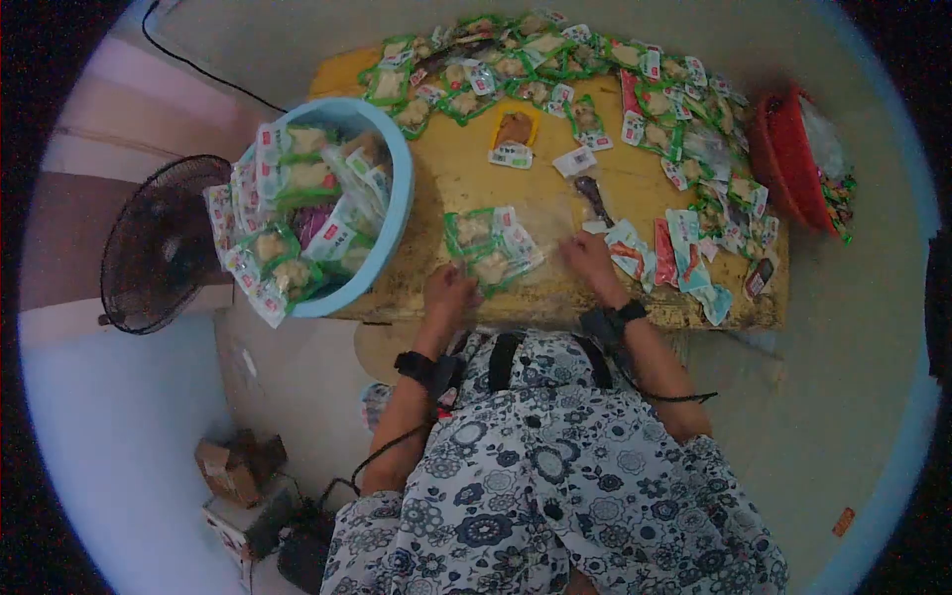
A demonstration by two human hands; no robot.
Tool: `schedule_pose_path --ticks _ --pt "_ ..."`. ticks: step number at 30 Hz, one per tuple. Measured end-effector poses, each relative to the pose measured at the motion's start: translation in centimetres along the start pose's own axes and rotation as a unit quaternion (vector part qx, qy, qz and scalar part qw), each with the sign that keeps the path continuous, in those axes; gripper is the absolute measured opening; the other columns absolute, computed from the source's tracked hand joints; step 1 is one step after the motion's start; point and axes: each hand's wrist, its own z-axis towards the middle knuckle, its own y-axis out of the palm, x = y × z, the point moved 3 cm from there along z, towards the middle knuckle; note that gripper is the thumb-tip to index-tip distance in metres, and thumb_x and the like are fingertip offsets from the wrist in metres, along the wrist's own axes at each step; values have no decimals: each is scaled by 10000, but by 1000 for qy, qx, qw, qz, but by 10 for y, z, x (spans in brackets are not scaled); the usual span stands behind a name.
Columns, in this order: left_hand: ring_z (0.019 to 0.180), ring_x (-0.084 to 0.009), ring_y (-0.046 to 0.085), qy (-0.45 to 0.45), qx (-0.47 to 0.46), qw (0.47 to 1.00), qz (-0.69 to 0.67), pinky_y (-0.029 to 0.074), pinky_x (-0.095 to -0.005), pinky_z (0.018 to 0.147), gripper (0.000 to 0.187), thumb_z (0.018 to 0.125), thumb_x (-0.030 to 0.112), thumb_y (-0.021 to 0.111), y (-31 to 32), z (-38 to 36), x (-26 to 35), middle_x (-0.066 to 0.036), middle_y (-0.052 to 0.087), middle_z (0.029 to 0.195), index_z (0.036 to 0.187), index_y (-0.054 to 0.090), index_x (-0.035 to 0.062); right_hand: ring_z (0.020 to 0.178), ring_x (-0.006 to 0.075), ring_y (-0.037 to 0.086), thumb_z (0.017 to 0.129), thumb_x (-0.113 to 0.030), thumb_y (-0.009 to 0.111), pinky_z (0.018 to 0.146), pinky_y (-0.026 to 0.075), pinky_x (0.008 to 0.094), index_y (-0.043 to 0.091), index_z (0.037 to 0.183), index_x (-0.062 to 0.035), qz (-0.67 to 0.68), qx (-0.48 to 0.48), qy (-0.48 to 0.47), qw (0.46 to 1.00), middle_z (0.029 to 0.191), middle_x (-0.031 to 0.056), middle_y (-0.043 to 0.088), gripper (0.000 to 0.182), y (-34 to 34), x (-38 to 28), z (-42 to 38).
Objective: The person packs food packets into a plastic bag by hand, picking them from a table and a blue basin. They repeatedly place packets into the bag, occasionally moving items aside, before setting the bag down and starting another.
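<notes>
A clear plastic bag point(548, 230) lies in front of me on the yellow table, with green-edged snack packets point(477, 230) at its left end. My left hand point(449, 292) is closed at the bag's lower left corner, beside the packets. At the bag's right end, my right hand point(589, 262) pinches the clear film. The fingertips of both hands are small and partly hidden. Just right of my right hand are a white-and-blue packet point(632, 254) and a dark sealed packet point(593, 198).
A blue basin point(401, 198) heaped with filled bags stands at the left. Many green-edged packets point(466, 102) line the table's back and right side. One orange packet point(515, 129) lies mid-table. A red basket point(788, 164) is at the right edge, a black fan point(164, 243) far left.
</notes>
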Motion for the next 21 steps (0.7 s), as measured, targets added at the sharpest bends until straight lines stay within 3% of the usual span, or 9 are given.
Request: schedule_pose_path --ticks 2,5,7,10,13,16,19,21 --pt "725 -152 610 15 7 1000 -7 553 -317 616 258 874 110 606 -11 15 -19 -56 600 874 1100 581 -10 634 118 558 914 -223 598 585 447 296 610 859 6 40 -2 59 997 729 51 620 236 6 17 -1" --pt "774 -170 624 26 27 998 48 551 -339 675 288 891 131 584 -24 23 -21 -94 623 913 1137 579 -20 652 118 578 919 -205 588 600 467 281 615 888 -20 195 -15 101 976 753 51 626 190 13 32 -6" --pt "821 -186 633 67 48 986 145 542 -350 725 311 899 145 574 -26 19 -6 -121 638 949 1163 577 -18 663 114 582 907 -193 615 608 475 274 612 923 -28 176 -27 80 981 776 44 631 165 13 33 -6" --pt "890 -244 641 138 67 976 157 517 -378 800 361 870 144 590 -23 10 6 -162 648 1005 1203 580 5 690 109 590 875 -172 663 631 489 269 613 942 -31 203 -16 37 978 802 31 635 164 7 10 -10" --pt "976 -308 612 264 133 893 339 497 -417 835 375 832 122 610 -14 -6 43 -176 637 1055 1198 593 46 787 128 612 834 -169 716 718 501 282 621 945 -36 239 -23 26 970 880 23 651 198 9 -5 -12" --pt "1033 -347 568 362 112 774 508 477 -444 857 344 789 99 619 20 -18 97 -165 619 1061 1131 634 62 802 142 607 799 -171 742 742 497 298 634 912 -47 207 -61 44 975 893 17 653 200 22 6 -4" --pt "1027 -333 554 453 60 731 507 469 -446 859 250 763 78 612 36 4 100 -137 614 1034 1007 665 69 735 104 581 789 -120 735 674 482 277 643 893 -46 102 -70 2 992 806 -1 628 157 29 8 2" --pt "1004 -330 557 435 25 723 536 472 -443 856 219 740 60 606 43 11 96 -129 620 1024 950 669 68 707 84 574 787 -87 726 645 477 265 653 882 -43 61 -71 -16 995 764 -7 623 128 29 6 4"
